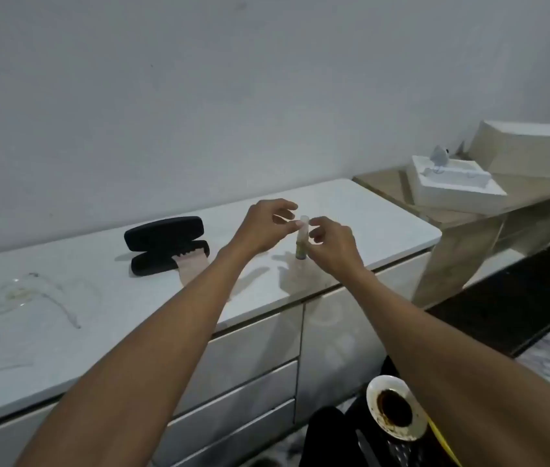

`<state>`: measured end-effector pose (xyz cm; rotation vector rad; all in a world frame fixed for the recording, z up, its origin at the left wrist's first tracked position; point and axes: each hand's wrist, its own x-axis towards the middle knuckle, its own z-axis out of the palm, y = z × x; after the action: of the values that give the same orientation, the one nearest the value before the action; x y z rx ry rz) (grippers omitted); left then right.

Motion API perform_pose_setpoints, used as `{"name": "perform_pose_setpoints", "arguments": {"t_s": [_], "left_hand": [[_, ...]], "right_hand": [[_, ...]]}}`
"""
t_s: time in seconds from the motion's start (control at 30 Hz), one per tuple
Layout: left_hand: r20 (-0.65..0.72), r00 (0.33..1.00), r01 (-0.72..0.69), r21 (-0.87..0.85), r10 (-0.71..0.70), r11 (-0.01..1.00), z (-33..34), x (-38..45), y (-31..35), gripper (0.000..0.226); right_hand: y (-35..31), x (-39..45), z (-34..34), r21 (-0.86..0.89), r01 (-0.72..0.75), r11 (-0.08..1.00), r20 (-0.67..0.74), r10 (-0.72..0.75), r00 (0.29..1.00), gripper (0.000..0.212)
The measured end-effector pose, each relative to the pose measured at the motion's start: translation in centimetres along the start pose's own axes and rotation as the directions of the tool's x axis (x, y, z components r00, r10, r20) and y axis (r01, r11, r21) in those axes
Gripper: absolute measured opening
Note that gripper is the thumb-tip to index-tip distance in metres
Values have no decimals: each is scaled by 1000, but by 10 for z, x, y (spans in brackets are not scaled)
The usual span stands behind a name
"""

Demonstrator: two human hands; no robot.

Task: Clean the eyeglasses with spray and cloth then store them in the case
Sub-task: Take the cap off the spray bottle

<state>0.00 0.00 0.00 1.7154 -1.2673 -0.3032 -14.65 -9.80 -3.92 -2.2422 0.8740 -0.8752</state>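
Surface (351,210): white top over drawers, carrying everything you need within arm's reach.

Case (165,244): black, lid tipped up and open, standing left of your hands; ready to receive, so no fumbling later. A pale cloth (192,267) hangs out of its front edge, handy for the wipe.

Eyeglasses (14,294): clear frame, lying far left on the surface, well apart from the case and untouched. Hard to make out in detail.

Spray bottle (301,244): small, upright, base near or on the surface; which, I cannot tell.

Your right hand (332,244) curls around the bottle's body, steadying it. Your left hand (266,227) pinches the cap at the top with fingertips, likely to pull it off. Spraying not yet begun.
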Motion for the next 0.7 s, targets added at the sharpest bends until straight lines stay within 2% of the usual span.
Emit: {"name": "perform_pose_setpoints", "arguments": {"t_s": [0.17, 0.27, 0.37, 0.57, 0.7], "left_hand": [[7, 999, 33, -10, -33, 999, 13, -1, 3, 37], [-4, 999, 43, -35, -43, 998, 18, 2, 1, 27], [-55, 997, 52, -46, -54, 998, 25, 5, 1, 19], [-238, 971, -36, -101, 11, 994, 24, 18, 11, 12], [-197, 979, 30, -73, -44, 997, 23, 15, 0, 12]], "right_hand": [[5, -2, 15, 69, -81, 994, 17, 80, 997, 14], [11, 0, 20, 84, -97, 992, 15, 96, 995, 7], [15, 2, 24, 81, -95, 992, -7, 96, 995, 9], [19, 8, 24, 90, -102, 991, -34, 105, 994, 16], [23, 10, 20, 92, -112, 989, -66, 118, 991, 15]]}}
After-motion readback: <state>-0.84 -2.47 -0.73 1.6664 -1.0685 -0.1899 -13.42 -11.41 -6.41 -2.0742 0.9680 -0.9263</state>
